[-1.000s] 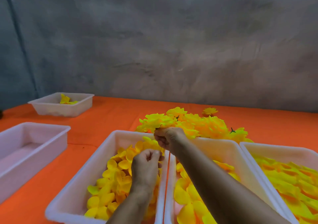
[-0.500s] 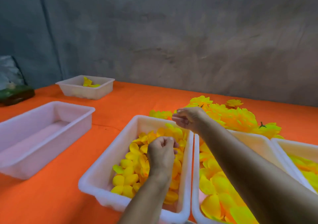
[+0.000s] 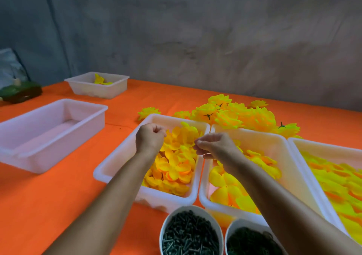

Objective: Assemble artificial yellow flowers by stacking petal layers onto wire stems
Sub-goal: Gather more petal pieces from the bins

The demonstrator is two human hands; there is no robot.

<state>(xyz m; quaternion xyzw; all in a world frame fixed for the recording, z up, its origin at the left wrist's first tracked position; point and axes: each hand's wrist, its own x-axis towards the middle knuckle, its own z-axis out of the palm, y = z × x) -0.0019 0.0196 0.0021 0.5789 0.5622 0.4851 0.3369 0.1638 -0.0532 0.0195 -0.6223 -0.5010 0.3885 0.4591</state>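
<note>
My left hand (image 3: 150,139) is curled into a fist over the white tray (image 3: 119,156) of small yellow petal layers (image 3: 176,166); nothing shows in it. My right hand (image 3: 214,147) hovers with loosely curled fingers and holds nothing, above the gap between that tray and the second tray (image 3: 278,139) of larger petals (image 3: 225,192). A third tray (image 3: 297,143) of petals sits at the right edge. Finished yellow flowers (image 3: 244,115) lie piled behind the trays. Two white cups (image 3: 190,233) (image 3: 251,242) of dark green stem pieces stand near the bottom edge.
An orange cloth (image 3: 49,205) covers the table. On the left stands a large white tray (image 3: 58,105) with nothing in it. Farther back is a small tray (image 3: 115,90) holding a yellow piece. A dark green object (image 3: 19,93) sits at the far left by the grey wall.
My right hand left the flower on the pile and drew back toward me, its fingers loosening. The view swung down and left, bringing the cups into sight. My left hand stayed a fist.
</note>
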